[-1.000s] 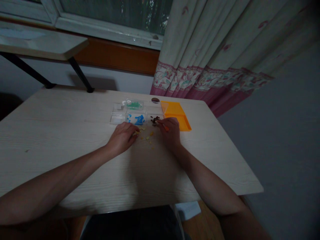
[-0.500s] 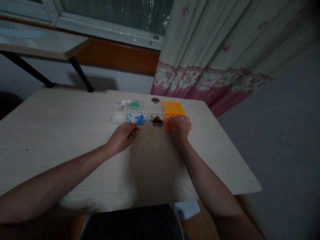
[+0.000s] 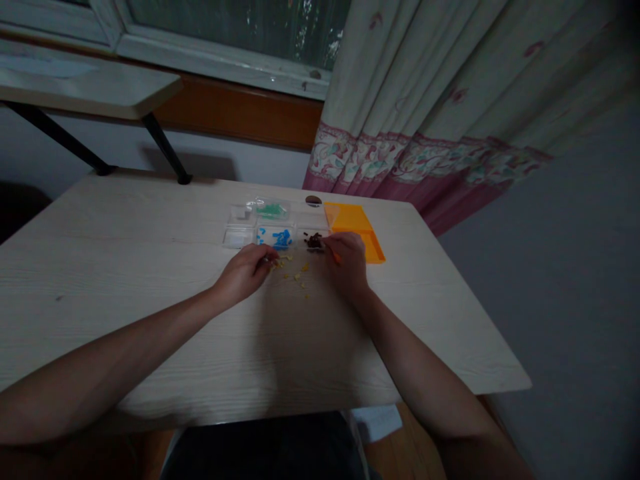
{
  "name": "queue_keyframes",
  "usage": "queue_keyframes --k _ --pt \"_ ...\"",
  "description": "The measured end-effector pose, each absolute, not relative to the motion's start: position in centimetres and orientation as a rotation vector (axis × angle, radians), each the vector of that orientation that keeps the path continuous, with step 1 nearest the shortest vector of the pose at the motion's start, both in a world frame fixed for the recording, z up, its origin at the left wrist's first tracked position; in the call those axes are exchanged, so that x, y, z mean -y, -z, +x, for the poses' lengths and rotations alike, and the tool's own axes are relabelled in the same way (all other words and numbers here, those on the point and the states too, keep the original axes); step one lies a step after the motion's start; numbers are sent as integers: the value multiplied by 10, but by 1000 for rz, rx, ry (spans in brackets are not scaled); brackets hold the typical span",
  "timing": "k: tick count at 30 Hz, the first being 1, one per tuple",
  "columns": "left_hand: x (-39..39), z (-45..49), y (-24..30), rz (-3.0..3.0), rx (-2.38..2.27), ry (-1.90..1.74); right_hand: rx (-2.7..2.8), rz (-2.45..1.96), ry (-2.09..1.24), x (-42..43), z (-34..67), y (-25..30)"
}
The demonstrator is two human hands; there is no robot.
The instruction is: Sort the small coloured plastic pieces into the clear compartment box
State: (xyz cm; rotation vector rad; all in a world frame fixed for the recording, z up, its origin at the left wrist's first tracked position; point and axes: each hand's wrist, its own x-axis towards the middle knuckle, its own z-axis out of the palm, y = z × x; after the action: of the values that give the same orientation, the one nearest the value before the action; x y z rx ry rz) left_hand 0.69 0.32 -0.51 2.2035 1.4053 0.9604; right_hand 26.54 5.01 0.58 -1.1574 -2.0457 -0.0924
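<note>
My left hand (image 3: 245,272) rests low on the table with its fingers pinched together. Small yellow pieces (image 3: 295,269) lie scattered just beside its fingertips; whether one is between them is too small to tell. My right hand (image 3: 349,263), also closed in a pinch, has its fingertips by the dark brown pieces (image 3: 313,241) in a clear compartment tray (image 3: 239,237). What the right fingers hold, if anything, cannot be made out. Blue pieces (image 3: 283,239) and green pieces (image 3: 271,211) occupy other compartments. Partly behind the right hand lies an open orange box (image 3: 350,218).
The pale wooden table (image 3: 165,280) ends at the right before a grey wall. A raised shelf (image 3: 100,87) on black legs stands at the back left. A flowered curtain (image 3: 400,153) hangs behind the orange box. A brown round spot (image 3: 313,201) is near the back edge.
My right hand has moved left, from over the orange box to the brown pieces, uncovering more of the box. My left hand stays by the yellow pieces.
</note>
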Motion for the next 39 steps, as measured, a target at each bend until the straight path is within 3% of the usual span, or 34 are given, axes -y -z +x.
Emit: queue_keyframes --k 39 --pt "0 11 -6 2484 -1374 -852 2566 -719 -136 -17 239 -5"
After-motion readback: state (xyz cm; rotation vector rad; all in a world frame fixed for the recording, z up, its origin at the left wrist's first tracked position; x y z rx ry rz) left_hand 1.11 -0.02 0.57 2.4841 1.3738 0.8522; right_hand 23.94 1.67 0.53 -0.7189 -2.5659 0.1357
